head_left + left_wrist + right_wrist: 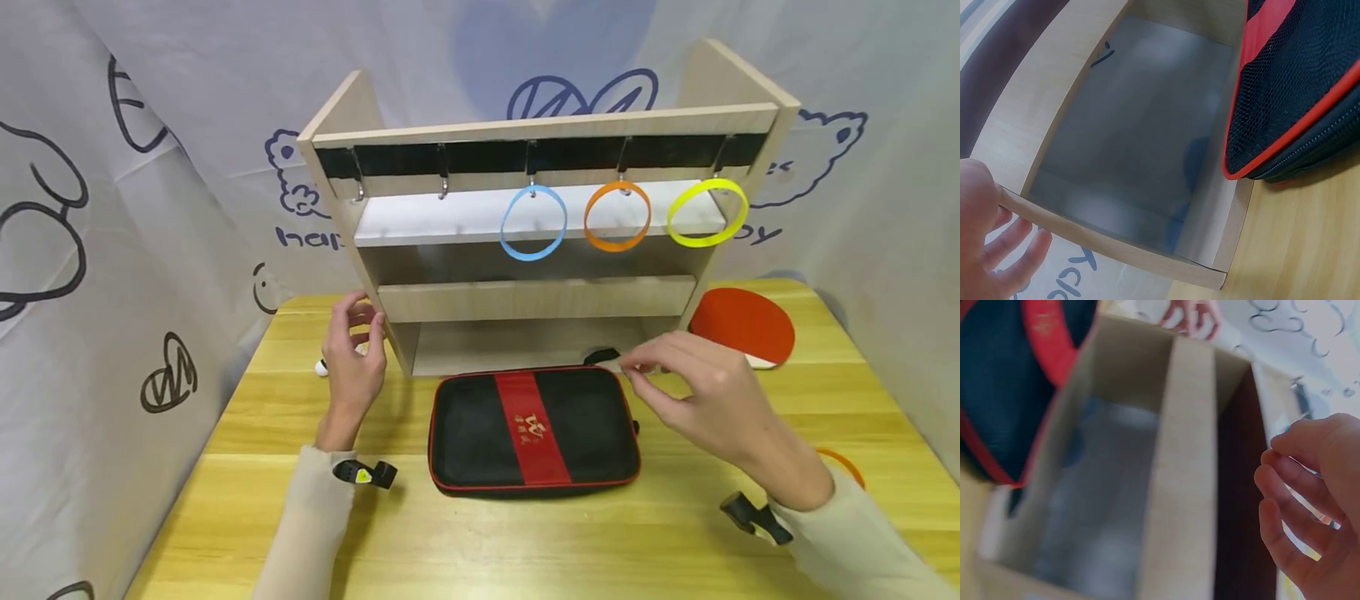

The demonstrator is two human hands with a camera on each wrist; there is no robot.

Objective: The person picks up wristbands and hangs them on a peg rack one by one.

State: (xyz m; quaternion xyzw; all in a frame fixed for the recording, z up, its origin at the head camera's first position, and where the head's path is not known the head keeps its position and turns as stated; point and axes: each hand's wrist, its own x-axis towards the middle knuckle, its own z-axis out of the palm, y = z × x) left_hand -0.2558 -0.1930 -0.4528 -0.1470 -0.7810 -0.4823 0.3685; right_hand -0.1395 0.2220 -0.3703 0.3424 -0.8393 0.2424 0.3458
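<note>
Left hand (354,362) loosely curved at the left side of the shelf (536,300); right hand (701,392) half-curled, nothing visible in its fingers. Case (534,433) lies before the shelf. We judge a careless knock could shake rings (617,247) off their hooks (443,183).

Arms (307,521) reaching forward | left hand (355,362): fingers loosely bent | right hand (701,396): thumb and forefinger tips close together

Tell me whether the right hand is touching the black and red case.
Apart. The right wrist view shows a wide gap, spanned by the wooden unit, between the right hand and the black and red case.
</note>
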